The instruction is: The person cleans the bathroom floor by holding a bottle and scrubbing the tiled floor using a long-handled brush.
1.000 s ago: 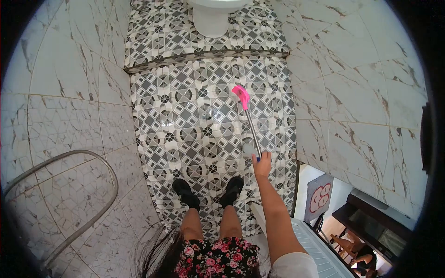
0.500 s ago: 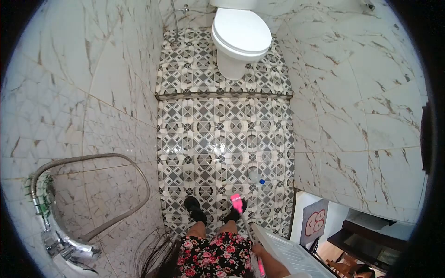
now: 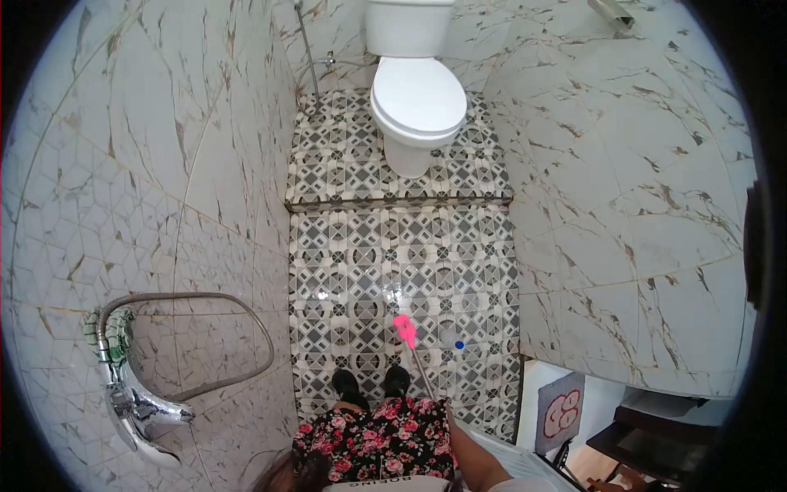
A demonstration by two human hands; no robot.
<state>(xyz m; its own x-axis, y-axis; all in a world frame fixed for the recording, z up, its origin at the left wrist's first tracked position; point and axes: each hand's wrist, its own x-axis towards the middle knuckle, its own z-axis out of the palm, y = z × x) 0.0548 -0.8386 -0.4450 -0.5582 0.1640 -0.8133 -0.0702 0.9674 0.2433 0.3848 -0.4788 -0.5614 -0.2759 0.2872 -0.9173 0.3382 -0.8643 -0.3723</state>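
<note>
A brush with a pink head (image 3: 405,329) and a metal handle (image 3: 421,371) stretches forward from the person's right side, its head over the patterned floor (image 3: 369,262). My right hand is hidden behind the floral shorts (image 3: 373,439); only the right forearm (image 3: 475,459) shows beside them. Just right of the brush head, a clear bottle with a blue cap (image 3: 459,345) is on the floor. My left hand is out of view.
A white toilet (image 3: 418,98) stands on a raised step (image 3: 328,204) ahead. At the left are a chrome faucet (image 3: 143,410) and hose (image 3: 246,307). A grey mat (image 3: 561,410) and dark furniture show beyond the doorway at lower right.
The view has tilted up, showing the whole toilet seat and part of the tank. My right hand, on the brush handle earlier, has gone out of sight, and the brush head is near the feet.
</note>
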